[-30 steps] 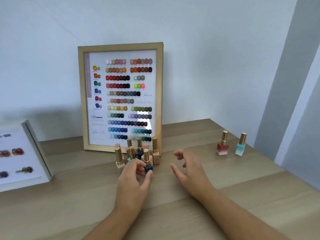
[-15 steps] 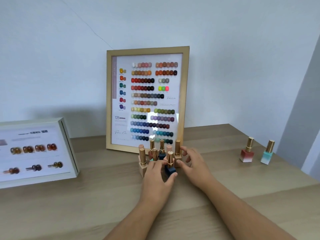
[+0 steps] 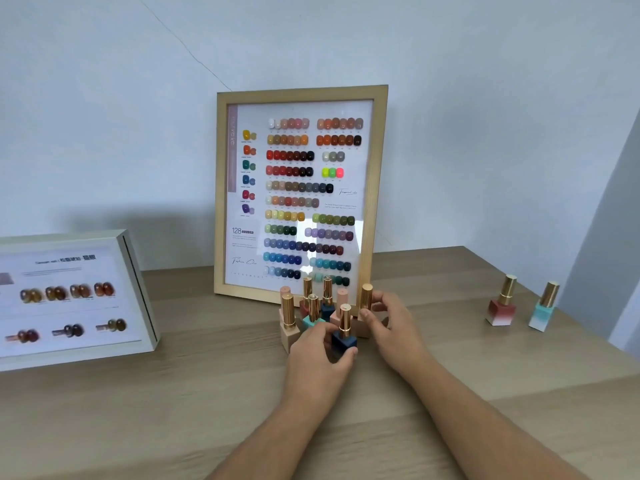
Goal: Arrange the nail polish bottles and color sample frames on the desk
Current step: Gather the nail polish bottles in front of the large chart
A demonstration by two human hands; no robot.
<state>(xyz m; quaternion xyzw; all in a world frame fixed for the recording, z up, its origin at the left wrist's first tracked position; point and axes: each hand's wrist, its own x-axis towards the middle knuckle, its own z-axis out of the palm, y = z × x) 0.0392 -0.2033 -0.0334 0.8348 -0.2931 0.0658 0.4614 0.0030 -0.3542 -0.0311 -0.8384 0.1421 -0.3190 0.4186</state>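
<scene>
Wood frame [image 3: 221, 192] stands upright at back of desk [image 3: 194, 393], colour chart facing fwd. Bottle cluster [image 3: 327, 299] sits right in front of its lower edge, several bottles, gold caps up.

L hand [image 3: 318, 365] reaches in from in front of the frame. Its thumb + fingers pinch the dark blue bottle [image 3: 344, 341], the cluster bottle farthest from the frame. Bottle is upright; can't tell if it's off the desk. Teal bottle [image 3: 313, 315] is just behind the L fingers, left beige bottle [image 3: 289, 323] just beside them, untouched.

R hand [image 3: 394, 327] is at the cluster's right side, thumb + fingers curled round the right beige bottle [image 3: 364, 308], near the frame's lower right corner.

Well right of the frame, apart from both hands: red-white bottle [image 3: 501, 308] + pale blue bottle [image 3: 542, 311], side by side, upright. Left of the frame: white frame [image 3: 138, 289], tilted back, w/ amber samples.
</scene>
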